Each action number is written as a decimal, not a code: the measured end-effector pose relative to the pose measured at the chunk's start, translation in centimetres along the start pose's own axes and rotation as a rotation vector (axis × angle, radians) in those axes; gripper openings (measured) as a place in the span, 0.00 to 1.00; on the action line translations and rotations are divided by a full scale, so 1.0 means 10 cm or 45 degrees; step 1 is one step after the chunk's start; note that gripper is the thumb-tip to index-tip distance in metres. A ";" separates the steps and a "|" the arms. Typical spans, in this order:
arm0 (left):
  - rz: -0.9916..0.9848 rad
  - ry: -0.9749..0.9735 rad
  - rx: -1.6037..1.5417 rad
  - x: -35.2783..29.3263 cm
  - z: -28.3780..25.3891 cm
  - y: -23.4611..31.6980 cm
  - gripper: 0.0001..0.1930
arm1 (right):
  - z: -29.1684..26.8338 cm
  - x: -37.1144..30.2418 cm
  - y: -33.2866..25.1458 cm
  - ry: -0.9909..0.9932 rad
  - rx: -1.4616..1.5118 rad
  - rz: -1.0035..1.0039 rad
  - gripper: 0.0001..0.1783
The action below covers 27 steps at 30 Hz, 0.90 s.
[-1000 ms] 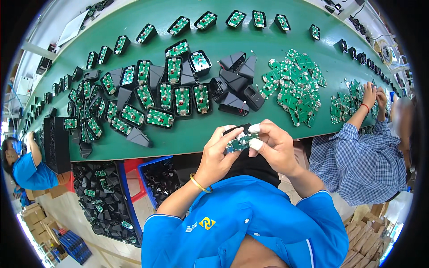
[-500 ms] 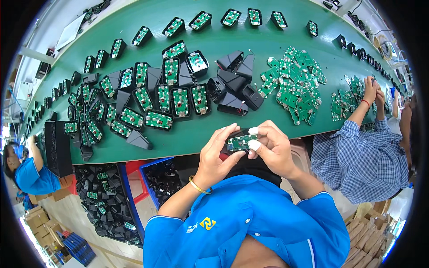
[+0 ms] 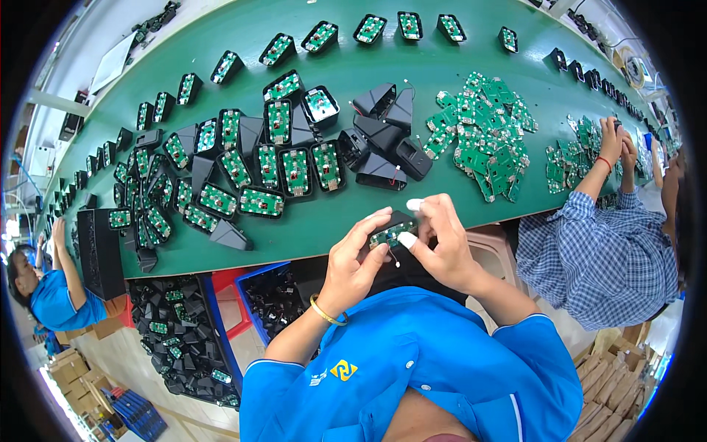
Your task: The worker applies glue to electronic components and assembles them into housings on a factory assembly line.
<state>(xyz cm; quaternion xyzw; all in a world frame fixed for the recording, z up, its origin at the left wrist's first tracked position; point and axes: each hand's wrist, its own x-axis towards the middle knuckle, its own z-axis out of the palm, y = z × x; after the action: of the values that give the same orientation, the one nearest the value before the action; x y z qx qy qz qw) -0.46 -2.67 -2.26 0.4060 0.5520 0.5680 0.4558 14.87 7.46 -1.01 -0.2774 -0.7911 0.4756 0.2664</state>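
My left hand (image 3: 353, 254) is closed around a black plastic housing (image 3: 400, 219) with a green circuit board (image 3: 384, 234) at its open face, just off the table's front edge. A thin wire with a small white connector (image 3: 398, 263) hangs below the board. Beside it is my right hand (image 3: 445, 250), white covers on its thumb and index fingertips. Its thumb lies at the board's right end, perhaps touching it, while the index finger stands raised and apart. The far side of the housing is partly hidden by my fingers.
On the green table (image 3: 339, 232) lie a pile of loose circuit boards (image 3: 486, 132), several empty black housings (image 3: 383, 132) and many board-fitted housings (image 3: 297, 171). A large bin of housings (image 3: 184, 342) and a blue crate (image 3: 269, 298) stand below. Co-workers sit at both sides.
My right thumb and index finger have spread apart from their pinch at the board. The wire with the white connector now dangles below the housing, which sits turned slightly in my left hand.
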 end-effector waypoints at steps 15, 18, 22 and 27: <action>-0.216 0.056 -0.159 -0.07 0.02 -0.02 0.18 | 0.02 0.05 0.09 -0.149 -0.038 -0.014 0.20; -0.131 0.101 -0.071 -0.06 0.04 -0.02 0.17 | 0.03 0.10 0.08 -0.190 -0.070 -0.002 0.19; -0.280 0.322 -0.744 0.09 0.09 0.13 0.17 | 0.04 0.23 0.06 0.315 -0.098 -0.393 0.19; -0.166 0.462 -0.655 0.13 0.17 0.12 0.18 | 0.26 0.03 0.09 0.399 -0.311 -0.490 0.16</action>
<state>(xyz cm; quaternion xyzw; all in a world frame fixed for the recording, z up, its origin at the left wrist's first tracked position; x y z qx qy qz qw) 0.82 -0.98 -0.97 0.1334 0.4874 0.7217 0.4731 13.05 6.52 -2.85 -0.2223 -0.8299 0.2685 0.4356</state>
